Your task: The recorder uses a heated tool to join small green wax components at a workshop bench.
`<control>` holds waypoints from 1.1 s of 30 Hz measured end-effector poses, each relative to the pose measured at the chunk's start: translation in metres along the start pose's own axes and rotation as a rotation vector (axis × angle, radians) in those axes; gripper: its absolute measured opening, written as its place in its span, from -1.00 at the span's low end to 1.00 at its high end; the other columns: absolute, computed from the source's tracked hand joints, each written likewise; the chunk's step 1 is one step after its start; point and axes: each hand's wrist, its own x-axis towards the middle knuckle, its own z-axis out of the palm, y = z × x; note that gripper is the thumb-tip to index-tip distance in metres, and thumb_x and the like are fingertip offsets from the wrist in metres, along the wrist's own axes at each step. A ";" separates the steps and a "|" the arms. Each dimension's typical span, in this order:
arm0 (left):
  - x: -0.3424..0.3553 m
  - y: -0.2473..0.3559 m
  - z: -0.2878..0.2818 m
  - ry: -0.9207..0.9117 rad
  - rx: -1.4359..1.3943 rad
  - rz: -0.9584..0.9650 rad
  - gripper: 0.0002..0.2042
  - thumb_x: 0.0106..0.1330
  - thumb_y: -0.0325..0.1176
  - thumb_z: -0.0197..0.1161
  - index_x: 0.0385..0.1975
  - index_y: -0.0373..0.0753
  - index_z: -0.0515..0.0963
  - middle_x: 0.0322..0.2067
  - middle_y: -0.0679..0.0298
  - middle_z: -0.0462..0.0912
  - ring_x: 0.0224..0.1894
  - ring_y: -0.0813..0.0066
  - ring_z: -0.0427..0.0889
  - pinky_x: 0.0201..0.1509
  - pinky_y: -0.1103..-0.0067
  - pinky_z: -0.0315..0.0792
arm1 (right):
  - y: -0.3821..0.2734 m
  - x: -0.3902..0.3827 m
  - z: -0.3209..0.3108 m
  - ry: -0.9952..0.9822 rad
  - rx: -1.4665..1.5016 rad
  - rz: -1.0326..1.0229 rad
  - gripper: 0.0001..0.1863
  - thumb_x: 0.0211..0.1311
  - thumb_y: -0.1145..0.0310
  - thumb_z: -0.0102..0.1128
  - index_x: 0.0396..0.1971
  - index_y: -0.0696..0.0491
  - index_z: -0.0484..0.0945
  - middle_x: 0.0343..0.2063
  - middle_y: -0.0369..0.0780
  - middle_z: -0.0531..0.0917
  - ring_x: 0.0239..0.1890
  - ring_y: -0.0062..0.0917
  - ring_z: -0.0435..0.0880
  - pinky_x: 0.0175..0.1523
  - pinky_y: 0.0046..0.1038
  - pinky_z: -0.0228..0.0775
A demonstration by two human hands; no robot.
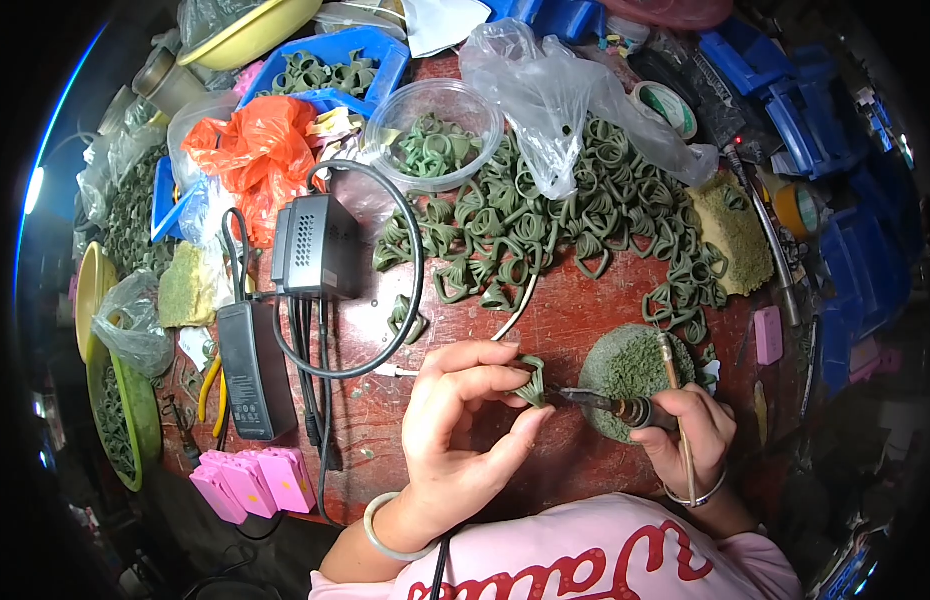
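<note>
My left hand (pixel 455 430) pinches a small green ring (pixel 532 384), wax-like with a ribbed band, between thumb and fingers. In my right hand (pixel 697 428) is a pen-like tool (pixel 625 407) with a dark handle and slim metal tip. That tip points left at the ring; whether they touch I cannot tell. A thin wooden-looking stick (pixel 671 362) is also held upright in the right hand, crossing its fingers. Just beyond the tool, a round grey-green pad (pixel 600 365) carries a heap of green shavings (pixel 635 370).
Many similar green rings (pixel 575 225) cover the far table, beside a clear round tub (pixel 435 178). A black box (pixel 320 245) with looping cable and a black adapter (pixel 253 375) stand left. Pink blocks (pixel 253 484) lie near the front edge; yellow sponge (pixel 735 235) sits right.
</note>
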 end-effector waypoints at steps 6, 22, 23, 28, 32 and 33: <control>-0.001 0.002 -0.001 -0.042 -0.017 -0.032 -0.60 0.02 -0.75 0.38 -0.12 -0.40 0.45 0.04 0.08 0.32 0.04 0.37 0.50 0.18 0.51 0.48 | 0.000 -0.002 0.007 0.085 0.028 0.034 -0.54 0.19 0.01 0.31 -0.40 0.17 0.49 -0.67 -0.24 0.43 -0.69 -0.43 0.46 -0.58 -0.43 0.24; -0.001 0.000 0.001 -0.063 -0.100 -0.079 -0.60 0.07 -0.78 0.30 -0.07 -0.43 0.42 0.04 0.05 0.36 0.00 0.49 0.48 -0.10 0.66 0.51 | 0.004 -0.003 0.004 0.096 0.027 0.020 -0.61 0.13 0.13 0.40 -0.37 0.16 0.52 -0.62 -0.22 0.54 -0.65 -0.42 0.54 -0.56 -0.43 0.36; -0.001 0.002 0.000 -0.060 -0.094 -0.078 -0.60 0.07 -0.78 0.30 -0.07 -0.43 0.42 0.04 0.05 0.36 0.00 0.49 0.48 -0.10 0.66 0.51 | 0.003 -0.003 0.004 0.096 0.033 0.016 -0.61 0.13 0.13 0.40 -0.37 0.16 0.52 -0.62 -0.22 0.54 -0.65 -0.42 0.54 -0.56 -0.43 0.36; -0.001 0.003 -0.001 -0.059 -0.076 -0.087 -0.60 0.07 -0.76 0.30 -0.08 -0.41 0.40 0.02 0.06 0.40 0.00 0.48 0.48 -0.06 0.63 0.49 | 0.004 -0.004 0.007 0.123 0.035 0.015 -0.61 0.13 0.12 0.40 -0.37 0.16 0.52 -0.62 -0.22 0.53 -0.66 -0.42 0.53 -0.56 -0.43 0.35; -0.003 0.006 0.005 0.014 -0.228 -0.163 -0.61 0.08 -0.75 0.30 -0.09 -0.39 0.37 -0.04 0.07 0.44 -0.03 0.47 0.49 -0.04 0.62 0.48 | 0.004 -0.004 0.007 0.134 0.024 0.011 -0.60 0.13 0.10 0.40 -0.37 0.15 0.52 -0.63 -0.22 0.53 -0.66 -0.42 0.53 -0.56 -0.43 0.34; -0.005 0.005 0.006 0.054 -0.251 -0.160 -0.63 0.07 -0.73 0.34 -0.14 -0.38 0.40 -0.05 0.08 0.46 -0.09 0.49 0.52 -0.05 0.63 0.48 | 0.003 -0.004 0.006 0.136 0.024 0.016 -0.60 0.14 0.10 0.39 -0.38 0.15 0.52 -0.63 -0.23 0.53 -0.66 -0.42 0.53 -0.56 -0.43 0.34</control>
